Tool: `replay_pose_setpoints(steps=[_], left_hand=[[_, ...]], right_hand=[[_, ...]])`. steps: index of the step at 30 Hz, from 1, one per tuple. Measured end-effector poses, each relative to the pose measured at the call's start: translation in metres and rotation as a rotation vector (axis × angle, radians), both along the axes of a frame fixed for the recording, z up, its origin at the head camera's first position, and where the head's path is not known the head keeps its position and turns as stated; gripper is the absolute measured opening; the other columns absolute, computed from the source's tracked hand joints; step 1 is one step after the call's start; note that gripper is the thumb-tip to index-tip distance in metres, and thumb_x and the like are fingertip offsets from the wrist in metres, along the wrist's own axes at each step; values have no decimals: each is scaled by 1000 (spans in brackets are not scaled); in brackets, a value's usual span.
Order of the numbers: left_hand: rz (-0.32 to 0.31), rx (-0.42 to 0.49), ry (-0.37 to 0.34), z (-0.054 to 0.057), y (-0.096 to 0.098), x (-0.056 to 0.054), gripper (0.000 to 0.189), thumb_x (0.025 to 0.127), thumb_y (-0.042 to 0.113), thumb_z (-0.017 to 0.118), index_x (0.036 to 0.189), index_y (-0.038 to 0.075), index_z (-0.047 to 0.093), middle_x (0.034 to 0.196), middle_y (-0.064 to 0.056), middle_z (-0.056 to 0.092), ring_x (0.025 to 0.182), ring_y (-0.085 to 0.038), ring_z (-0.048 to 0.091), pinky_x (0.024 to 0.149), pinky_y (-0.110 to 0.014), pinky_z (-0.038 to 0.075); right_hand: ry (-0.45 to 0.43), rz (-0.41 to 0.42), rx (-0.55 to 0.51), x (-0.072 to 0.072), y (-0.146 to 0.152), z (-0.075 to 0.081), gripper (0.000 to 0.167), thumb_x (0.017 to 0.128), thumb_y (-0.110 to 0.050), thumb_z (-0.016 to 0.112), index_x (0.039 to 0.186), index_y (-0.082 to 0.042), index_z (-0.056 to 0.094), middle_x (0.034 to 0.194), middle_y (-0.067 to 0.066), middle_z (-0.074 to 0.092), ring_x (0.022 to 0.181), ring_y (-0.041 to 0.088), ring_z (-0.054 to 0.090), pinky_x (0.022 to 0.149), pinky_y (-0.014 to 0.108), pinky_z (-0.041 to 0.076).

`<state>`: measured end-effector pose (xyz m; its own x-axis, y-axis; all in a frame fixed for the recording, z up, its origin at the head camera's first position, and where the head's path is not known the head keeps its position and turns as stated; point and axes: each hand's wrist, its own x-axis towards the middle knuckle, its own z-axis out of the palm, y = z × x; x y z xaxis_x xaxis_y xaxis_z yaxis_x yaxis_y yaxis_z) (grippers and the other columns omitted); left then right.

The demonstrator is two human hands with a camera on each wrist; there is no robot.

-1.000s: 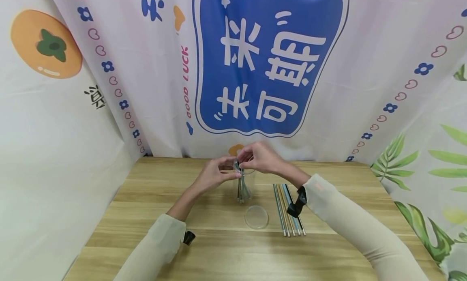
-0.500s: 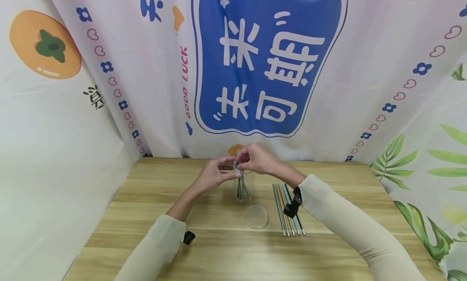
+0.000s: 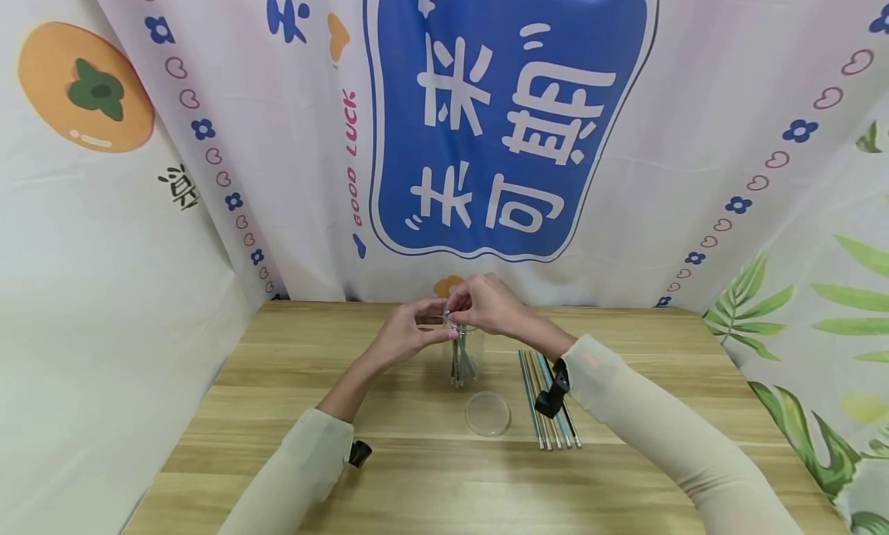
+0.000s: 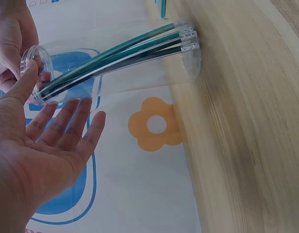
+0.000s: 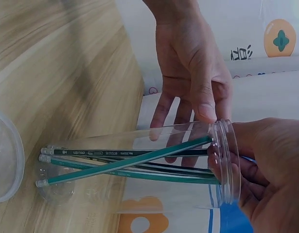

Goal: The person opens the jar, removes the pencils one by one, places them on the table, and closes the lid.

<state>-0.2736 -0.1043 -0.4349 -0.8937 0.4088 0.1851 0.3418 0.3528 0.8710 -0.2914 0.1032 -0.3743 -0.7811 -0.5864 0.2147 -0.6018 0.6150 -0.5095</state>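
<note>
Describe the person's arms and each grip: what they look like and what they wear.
The left sleeve and right sleeve are long and pale cream, with a faint pink patch near the right cuff. Small black devices sit at the wrists: left device, right device. The left grip and right grip are ungloved hands.

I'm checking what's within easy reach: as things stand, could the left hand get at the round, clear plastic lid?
Probably yes, after letting go: the left hand holds the tall, clear plastic jar near its top, but nothing visible covers the lid, lying on the brown wooden table close by.
</note>
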Motion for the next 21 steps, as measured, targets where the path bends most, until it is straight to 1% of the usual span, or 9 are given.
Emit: replay_pose_setpoints(steps=[4,10,16,21], left_hand=[[-2,-2,4,0,0,0,57,91,26,87,139,5,66,133,-10,73,118,-27,73,98,-38,62],[-6,-2,2,-1,0,0,58,91,27,87,140,6,66,134,-10,72,119,-27,72,98,-39,62],[-3,-4,-7,-1,-1,1,58,91,27,87,141,6,65,134,-10,72,119,-27,72,98,-39,62],[-7,6,-5,0,-1,2,58,91,26,87,141,5,65,134,-12,72,119,-29,72,99,-40,62]], right_hand=[[4,0,-11,0,0,-1,4,91,-8,84,94,-6,83,87,2,79,77,8,73,72,21,61],[-27,6,-56,0,2,-2,4,91,-8,83,94,-6,82,87,1,79,77,9,73,72,22,62],[-72,20,-137,-2,7,-4,4,92,-7,82,96,-6,82,88,1,79,77,9,72,72,24,62],[-106,14,-222,-2,12,-4,5,93,-8,81,98,-6,81,88,1,78,77,12,71,69,26,59]])
